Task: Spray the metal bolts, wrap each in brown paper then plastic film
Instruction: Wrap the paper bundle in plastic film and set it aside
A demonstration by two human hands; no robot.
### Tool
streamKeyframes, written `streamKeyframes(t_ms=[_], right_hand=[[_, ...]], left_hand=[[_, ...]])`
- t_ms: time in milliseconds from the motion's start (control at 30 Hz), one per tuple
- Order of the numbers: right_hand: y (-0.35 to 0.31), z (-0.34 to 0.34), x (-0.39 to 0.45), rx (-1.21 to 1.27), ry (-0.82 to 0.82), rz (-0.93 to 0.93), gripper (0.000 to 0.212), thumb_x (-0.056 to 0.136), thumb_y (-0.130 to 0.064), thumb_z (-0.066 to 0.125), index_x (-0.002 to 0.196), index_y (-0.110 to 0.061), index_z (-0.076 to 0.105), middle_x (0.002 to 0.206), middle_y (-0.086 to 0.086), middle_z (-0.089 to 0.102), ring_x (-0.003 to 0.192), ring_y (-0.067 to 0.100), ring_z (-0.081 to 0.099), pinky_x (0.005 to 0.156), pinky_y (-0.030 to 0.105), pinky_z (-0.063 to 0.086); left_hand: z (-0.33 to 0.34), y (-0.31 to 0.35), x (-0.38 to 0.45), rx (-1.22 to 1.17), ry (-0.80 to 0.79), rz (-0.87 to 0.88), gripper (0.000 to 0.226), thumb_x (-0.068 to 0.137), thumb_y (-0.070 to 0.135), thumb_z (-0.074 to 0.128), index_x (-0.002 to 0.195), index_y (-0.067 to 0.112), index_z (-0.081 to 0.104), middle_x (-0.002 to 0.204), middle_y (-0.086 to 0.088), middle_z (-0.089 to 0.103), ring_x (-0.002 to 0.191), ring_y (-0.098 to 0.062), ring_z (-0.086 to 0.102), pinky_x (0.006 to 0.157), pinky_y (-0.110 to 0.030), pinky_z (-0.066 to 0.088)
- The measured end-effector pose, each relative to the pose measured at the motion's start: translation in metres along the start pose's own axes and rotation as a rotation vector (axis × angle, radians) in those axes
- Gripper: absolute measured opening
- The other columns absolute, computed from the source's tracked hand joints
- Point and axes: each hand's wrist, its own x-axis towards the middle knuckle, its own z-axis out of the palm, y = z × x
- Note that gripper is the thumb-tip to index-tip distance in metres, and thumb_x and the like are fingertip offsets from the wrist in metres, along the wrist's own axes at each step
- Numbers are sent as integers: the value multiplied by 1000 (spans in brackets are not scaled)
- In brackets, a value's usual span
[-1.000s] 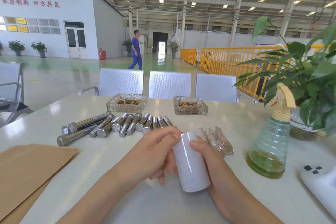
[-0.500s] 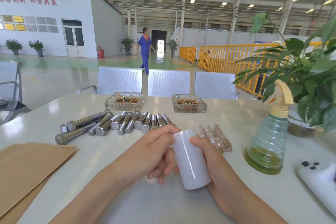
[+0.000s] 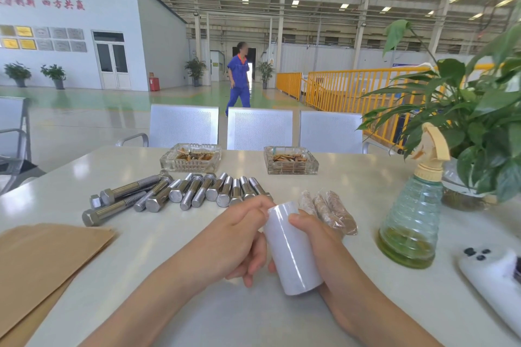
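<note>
**Film roll held in both hands**

The left hand [image 3: 234, 236] and right hand [image 3: 318, 239] keep their fingers curled round the plastic film roll [image 3: 291, 248], tilted above the tabletop [image 3: 352, 177]; grip unchanged. Bare metal bolts [image 3: 180, 194] lie beyond, wrapped bolts [image 3: 332, 210] just right. The walker in blue [image 3: 239, 79] has come nearer.

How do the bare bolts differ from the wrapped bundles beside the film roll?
The bare bolts show shiny metal; the wrapped bundles look brown under clear film. The bolts number about a dozen, the bundles three. The bolts lie left of the film roll, the bundles to its right. All rest on the table.
</note>
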Motion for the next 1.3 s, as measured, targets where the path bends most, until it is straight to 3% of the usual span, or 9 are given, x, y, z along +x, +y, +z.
streamKeyframes(t_ms=[233, 400, 567, 733, 900, 1033, 1233, 1300], right_hand=[[-1, 2, 3, -8, 22, 3, 35, 76, -50, 59, 96, -28, 77, 89, 19, 76, 73, 33, 75, 60, 32, 57], [1, 3, 4, -9, 19, -2, 34, 77, -50, 60, 99, -30, 77, 92, 18, 76, 74, 33, 76, 58, 30, 56], [1, 4, 5, -8, 21, -9, 37, 69, -54, 63, 96, -32, 76, 90, 15, 77, 71, 33, 75, 60, 33, 56], [0, 3, 4, -4, 11, -2, 46, 63, -60, 64, 97, -31, 75, 90, 18, 76, 74, 33, 76, 59, 32, 57], [-2, 3, 6, -7, 20, 4, 34, 73, -52, 61, 93, -29, 76, 87, 20, 76, 73, 35, 75, 62, 34, 58], [-1, 3, 1, -17, -6, 9, 33, 78, -51, 59, 95, -28, 76, 87, 18, 76, 74, 31, 75, 60, 30, 56], [-2, 3, -3, -29, 10, 18, 24, 96, -41, 57, 93, -27, 76, 87, 16, 75, 71, 28, 73, 57, 28, 54], [-2, 3, -4, -29, 9, 16, 23, 94, -43, 59, 92, -28, 75, 87, 14, 75, 71, 27, 74, 57, 28, 54]], left_hand=[[1, 1, 0, 4, -18, -2, 29, 107, 16, 24, 99, 10, 52, 50, -12, 51, 32, -16, 37, 38, -18, 28], [3, -3, 1, 52, 26, -9, 36, 107, 37, 25, 86, 15, 46, 45, -8, 49, 32, -18, 39, 39, -20, 30], [1, -6, 5, 35, -3, 21, 30, 108, 20, 23, 94, 16, 50, 47, -11, 50, 30, -16, 37, 36, -18, 28], [-1, -11, 6, 37, -20, 52, 29, 106, 24, 25, 100, 15, 52, 54, -17, 53, 31, -16, 40, 37, -16, 27], [-3, -16, 13, -17, -20, 16, 30, 96, 39, 30, 95, 20, 53, 47, -6, 55, 31, -17, 46, 40, -20, 31], [-3, -22, 16, 4, 16, 13, 50, 82, 62, 36, 100, 18, 52, 46, 2, 55, 32, -15, 49, 37, -17, 36], [-3, -22, 14, 16, -1, 44, 42, 81, 61, 35, 94, 26, 55, 47, 3, 57, 32, -13, 50, 36, -17, 37], [-3, -20, 12, 9, -7, 54, 38, 80, 61, 35, 92, 30, 55, 47, 4, 57, 32, -12, 50, 37, -16, 37]])
